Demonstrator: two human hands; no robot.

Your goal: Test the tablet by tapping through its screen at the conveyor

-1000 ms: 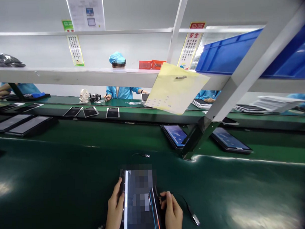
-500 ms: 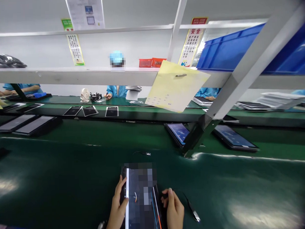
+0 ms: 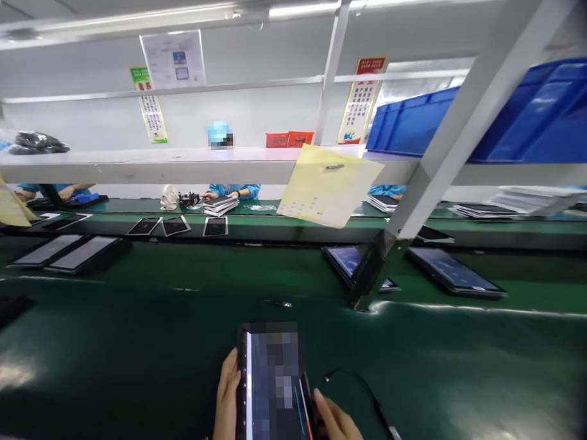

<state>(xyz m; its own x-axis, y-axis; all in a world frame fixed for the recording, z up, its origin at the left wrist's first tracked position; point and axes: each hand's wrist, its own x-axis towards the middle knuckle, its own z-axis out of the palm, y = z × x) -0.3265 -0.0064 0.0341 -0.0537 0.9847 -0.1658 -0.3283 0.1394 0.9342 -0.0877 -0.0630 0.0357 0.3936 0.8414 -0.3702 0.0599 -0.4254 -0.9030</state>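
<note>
At the bottom edge of the view, the left hand (image 3: 226, 405) lies with its fingers curled along the left side of a flat black rectangular tablet (image 3: 272, 387), which rests on the dark green glossy work mat (image 3: 111, 374); its screen glows, blurred, with a bright white strip down its left border. The right hand (image 3: 336, 424) clasps the tablet's right edge, just beside a thin black cable (image 3: 371, 397).

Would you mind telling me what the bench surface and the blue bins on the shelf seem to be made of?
The bench surface looks like a dark green rubber or vinyl mat, semi-glossy, since soft glare patches show on it. The blue bins look like moulded plastic, smooth, uniformly coloured, with ribbed rims.
</note>
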